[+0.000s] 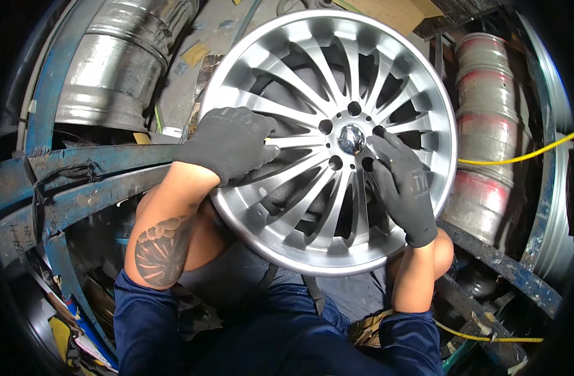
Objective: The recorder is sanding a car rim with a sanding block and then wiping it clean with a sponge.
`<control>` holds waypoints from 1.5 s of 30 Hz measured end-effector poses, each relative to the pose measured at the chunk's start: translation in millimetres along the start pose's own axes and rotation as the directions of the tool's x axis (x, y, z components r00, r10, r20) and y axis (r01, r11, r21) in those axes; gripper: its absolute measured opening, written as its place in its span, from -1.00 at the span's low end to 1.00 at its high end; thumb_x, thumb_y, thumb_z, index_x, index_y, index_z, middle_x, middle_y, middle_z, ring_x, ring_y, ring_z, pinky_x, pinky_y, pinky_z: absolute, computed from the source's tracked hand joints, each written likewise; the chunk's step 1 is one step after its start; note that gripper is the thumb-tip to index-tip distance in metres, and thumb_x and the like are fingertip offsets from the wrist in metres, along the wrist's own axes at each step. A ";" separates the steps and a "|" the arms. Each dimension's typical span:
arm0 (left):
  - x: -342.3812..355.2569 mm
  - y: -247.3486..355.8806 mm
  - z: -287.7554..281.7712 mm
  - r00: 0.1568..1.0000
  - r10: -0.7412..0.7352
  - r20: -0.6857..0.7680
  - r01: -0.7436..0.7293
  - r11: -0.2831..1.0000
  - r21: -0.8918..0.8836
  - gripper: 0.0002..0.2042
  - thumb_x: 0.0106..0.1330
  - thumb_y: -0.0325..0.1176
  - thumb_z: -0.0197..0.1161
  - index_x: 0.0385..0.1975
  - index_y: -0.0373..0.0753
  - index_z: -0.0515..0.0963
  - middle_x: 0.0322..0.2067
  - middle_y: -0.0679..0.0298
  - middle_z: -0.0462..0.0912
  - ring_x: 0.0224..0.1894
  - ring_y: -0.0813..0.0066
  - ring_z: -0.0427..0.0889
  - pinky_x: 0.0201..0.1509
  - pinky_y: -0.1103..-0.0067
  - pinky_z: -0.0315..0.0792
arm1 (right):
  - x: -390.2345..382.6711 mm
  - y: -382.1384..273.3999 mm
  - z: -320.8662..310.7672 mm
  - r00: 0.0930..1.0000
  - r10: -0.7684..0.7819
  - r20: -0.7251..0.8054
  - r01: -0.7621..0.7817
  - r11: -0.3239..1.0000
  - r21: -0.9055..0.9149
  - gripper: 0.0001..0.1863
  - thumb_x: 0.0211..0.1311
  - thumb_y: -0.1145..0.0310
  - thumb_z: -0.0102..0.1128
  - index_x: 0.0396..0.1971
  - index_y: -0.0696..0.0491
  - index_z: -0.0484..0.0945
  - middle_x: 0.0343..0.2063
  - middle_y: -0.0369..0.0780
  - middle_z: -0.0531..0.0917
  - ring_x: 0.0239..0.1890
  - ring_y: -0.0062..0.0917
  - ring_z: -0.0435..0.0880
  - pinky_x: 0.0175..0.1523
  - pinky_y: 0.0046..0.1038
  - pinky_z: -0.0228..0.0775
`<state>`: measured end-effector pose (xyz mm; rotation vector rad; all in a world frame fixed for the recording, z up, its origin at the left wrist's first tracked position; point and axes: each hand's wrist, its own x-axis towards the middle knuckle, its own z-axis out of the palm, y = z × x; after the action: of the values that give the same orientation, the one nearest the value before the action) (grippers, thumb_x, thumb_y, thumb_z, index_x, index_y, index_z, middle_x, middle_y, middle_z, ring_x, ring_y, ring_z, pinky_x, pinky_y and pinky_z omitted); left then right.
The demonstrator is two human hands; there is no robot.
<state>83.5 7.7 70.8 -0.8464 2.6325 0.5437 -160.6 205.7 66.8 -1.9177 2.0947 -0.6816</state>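
Observation:
A large silver alloy wheel with many thin spokes lies tilted over my lap, its face toward me. A shiny chrome cap fills its centre, ringed by several dark bolt holes. My left hand, in a dark grey knit glove, is closed around a spoke at the wheel's left side, thumb below and fingers above. A tiny yellow spot shows between its fingertips; I cannot make out what it is. Gloved alike, my right hand rests on the spokes right of the cap, fingers apart and tips by the bolt holes.
Blue metal frame bars run along the left, with a dull silver wheel barrel behind them. On the right, silver barrels with red marks stand by another blue bar. A yellow hose crosses there. Cardboard lies at the back.

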 end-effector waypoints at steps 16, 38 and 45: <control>26.6 16.4 13.3 0.997 0.009 0.075 -0.018 0.993 0.120 -0.57 0.33 0.09 0.22 0.17 0.19 0.60 -0.12 0.06 0.72 0.00 0.07 0.67 0.15 0.24 0.48 | -45.5 -58.1 42.0 0.907 -0.191 0.376 0.208 0.978 -0.005 -0.44 0.18 0.22 0.27 0.19 0.05 0.51 0.22 -0.11 0.56 0.32 -0.16 0.45 0.39 -0.05 0.19; 28.1 74.8 38.7 0.961 0.133 -0.243 -0.124 0.991 0.051 -0.57 0.10 0.16 0.38 -0.41 -0.14 0.68 -0.43 0.08 0.69 -0.31 0.08 0.71 -0.22 0.22 0.54 | -46.2 -42.6 13.8 0.956 -0.241 0.170 0.191 0.945 0.266 -0.65 0.07 0.42 0.28 -0.08 0.07 0.56 -0.35 -0.14 0.57 -0.20 -0.22 0.57 -0.07 -0.20 0.41; 14.3 73.6 40.5 0.958 0.174 -0.230 -0.158 0.984 0.086 -0.65 0.14 0.05 0.38 -0.37 -0.12 0.67 -0.42 0.08 0.68 -0.28 0.09 0.71 -0.17 0.24 0.53 | -47.3 -26.7 6.7 0.996 -0.074 0.053 0.059 0.965 0.254 -0.78 0.15 0.45 0.27 -0.18 0.10 0.58 -0.36 -0.07 0.60 -0.30 -0.12 0.58 -0.15 -0.14 0.42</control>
<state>35.2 74.2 48.4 -0.7121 2.9414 0.4148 -128.1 249.8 66.8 -1.8489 1.8146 -0.8462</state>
